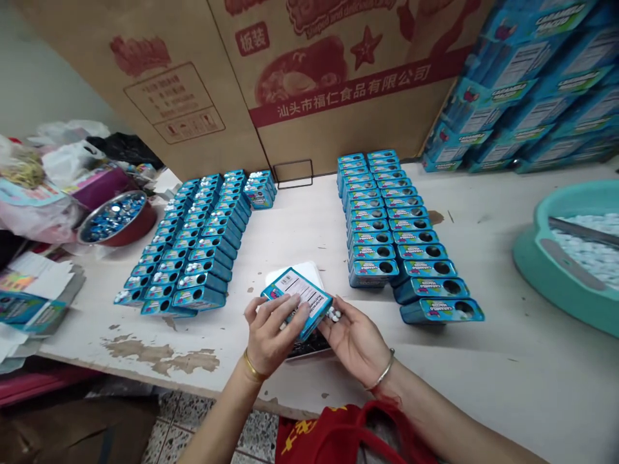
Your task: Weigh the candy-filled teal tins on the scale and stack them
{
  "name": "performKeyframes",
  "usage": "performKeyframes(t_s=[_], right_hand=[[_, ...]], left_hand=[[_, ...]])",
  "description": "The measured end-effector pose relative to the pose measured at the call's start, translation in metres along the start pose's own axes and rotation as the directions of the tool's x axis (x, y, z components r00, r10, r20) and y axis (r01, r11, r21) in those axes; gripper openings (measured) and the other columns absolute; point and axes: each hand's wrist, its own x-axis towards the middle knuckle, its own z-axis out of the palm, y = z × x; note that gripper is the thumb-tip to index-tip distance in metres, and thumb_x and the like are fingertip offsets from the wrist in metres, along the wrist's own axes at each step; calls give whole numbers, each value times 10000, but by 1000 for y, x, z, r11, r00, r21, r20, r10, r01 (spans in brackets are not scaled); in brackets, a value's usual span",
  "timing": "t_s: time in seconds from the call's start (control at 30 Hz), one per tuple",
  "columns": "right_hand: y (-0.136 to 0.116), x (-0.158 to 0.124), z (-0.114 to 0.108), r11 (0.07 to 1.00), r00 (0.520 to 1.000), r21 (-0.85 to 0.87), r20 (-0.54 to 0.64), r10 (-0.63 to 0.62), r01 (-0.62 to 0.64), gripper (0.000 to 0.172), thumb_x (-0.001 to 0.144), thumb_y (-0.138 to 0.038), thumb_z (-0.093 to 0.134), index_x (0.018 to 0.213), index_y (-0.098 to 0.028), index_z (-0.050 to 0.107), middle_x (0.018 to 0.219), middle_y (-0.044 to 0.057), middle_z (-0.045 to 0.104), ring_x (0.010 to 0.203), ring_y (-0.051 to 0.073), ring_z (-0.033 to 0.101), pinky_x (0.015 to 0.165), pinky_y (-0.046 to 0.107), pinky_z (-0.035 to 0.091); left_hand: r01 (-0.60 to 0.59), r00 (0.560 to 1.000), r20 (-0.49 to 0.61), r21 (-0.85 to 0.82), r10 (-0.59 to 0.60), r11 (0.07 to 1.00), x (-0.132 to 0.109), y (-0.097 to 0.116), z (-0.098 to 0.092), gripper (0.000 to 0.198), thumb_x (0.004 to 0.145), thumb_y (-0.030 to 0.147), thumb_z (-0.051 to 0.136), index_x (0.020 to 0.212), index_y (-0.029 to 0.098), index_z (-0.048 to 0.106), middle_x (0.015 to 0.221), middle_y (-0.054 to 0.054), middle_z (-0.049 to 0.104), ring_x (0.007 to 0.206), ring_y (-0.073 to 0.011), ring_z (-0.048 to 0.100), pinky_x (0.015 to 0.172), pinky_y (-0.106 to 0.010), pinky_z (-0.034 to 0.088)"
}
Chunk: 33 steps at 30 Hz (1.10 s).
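Head view looks down at a white, scuffed worktop. The left hand has its fingers clamped over a small blue cardboard box with a white printed label, held tilted just above the worktop's near edge, between the two hands. The right hand lies palm up against the box's lower right end, its fingertips drawn together on a few small white round candies. Under the box sits a flat white tray with something dark beneath the hands that I cannot make out.

To the left stand four rows of blue boxes with white pieces on top; to the right, two rows of blue boxes with round open holes. A metal bowl of blue-wrapped pieces sits far left, and a teal plastic basin of white candies far right. Brown printed cartons lean behind, beside stacked blue packs.
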Motion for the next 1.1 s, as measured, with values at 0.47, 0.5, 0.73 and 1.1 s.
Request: performKeyframes(t_s=[0.47,0.5,0.73,1.1], right_hand=[[-1,-6,2,1000,1000,-13,0,15,-15,198,883,-107,452,809,-86,634,896,110,703,848,155,671,862,293,538],[-1,-5,1,1000,1000,-16,0,10,-10,191,881,-105,454,815,-85,633,898,107,703,848,152,671,873,291,532],[-11,-8,-11,991,998,-133,-44,-36,30,175,875,-125,464,923,-63,621,945,163,694,957,208,665,897,292,515],[-24,-24,-47,963,992,-254,-113,58,-85,211,866,-88,448,975,-75,628,989,183,702,961,206,667,800,265,557]], left_hand=[[101,994,43,-71,-98,992,-20,0,10,338,792,99,491,1099,207,581,1018,-83,677,923,-204,581,832,-385,335],[124,992,39,-88,-121,988,-21,-1,12,353,780,91,502,1104,212,575,1025,-80,671,919,-203,577,834,-388,332],[605,779,164,-453,-606,655,-24,-15,31,389,748,275,677,1100,213,523,1015,-49,608,938,-191,575,840,-336,430],[567,790,-11,-370,-613,736,-27,-16,17,643,713,361,715,1263,205,421,1177,-114,536,1086,-237,511,896,-386,430]])
